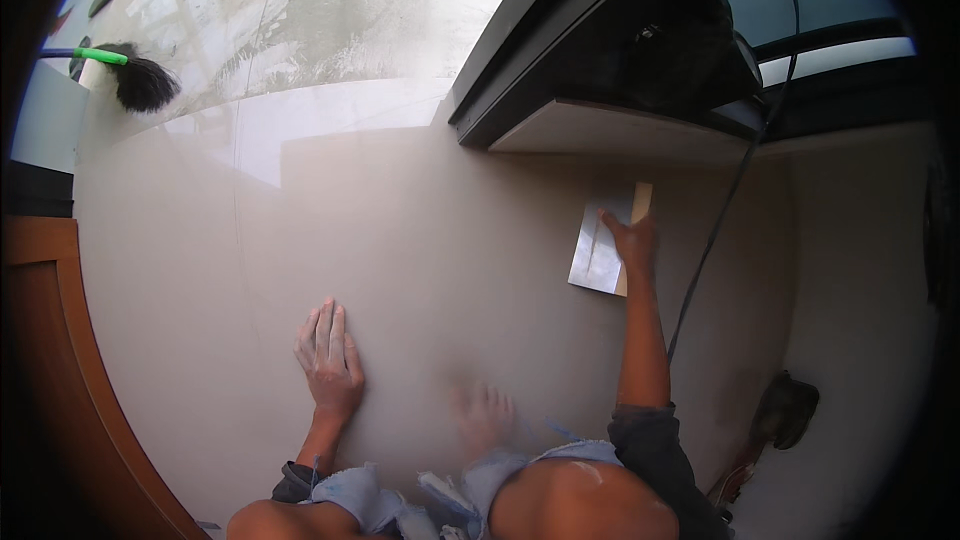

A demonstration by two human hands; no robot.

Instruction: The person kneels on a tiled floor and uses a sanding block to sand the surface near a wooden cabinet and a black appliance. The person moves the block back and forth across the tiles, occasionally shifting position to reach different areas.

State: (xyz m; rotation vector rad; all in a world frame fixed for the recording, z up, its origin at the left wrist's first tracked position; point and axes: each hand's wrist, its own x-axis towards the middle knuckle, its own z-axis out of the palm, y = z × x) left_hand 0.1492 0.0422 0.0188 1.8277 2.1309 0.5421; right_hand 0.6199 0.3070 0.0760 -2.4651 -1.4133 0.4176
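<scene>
My left hand (330, 358) lies flat on the pale, glossy floor (420, 240), its fingers stretched forward and greyed with dust. Farther forward and to the right, my right hand (633, 240) grips a flat trowel-like tool (592, 258). The tool has a rectangular silver blade and a tan strip along its right side. My thumb rests on the blade, while my other fingers are mostly hidden behind the tan strip. The blade lies on or just above the floor; I cannot tell which.
A dark-framed structure (560, 45) with a light panel beneath stands at the upper right. A black cable (735, 190) hangs down beside my right arm. A wooden door edge (75, 330) is at left, a black-bristled broom (145, 80) at upper left. My bare foot (485, 415) shows near my knees.
</scene>
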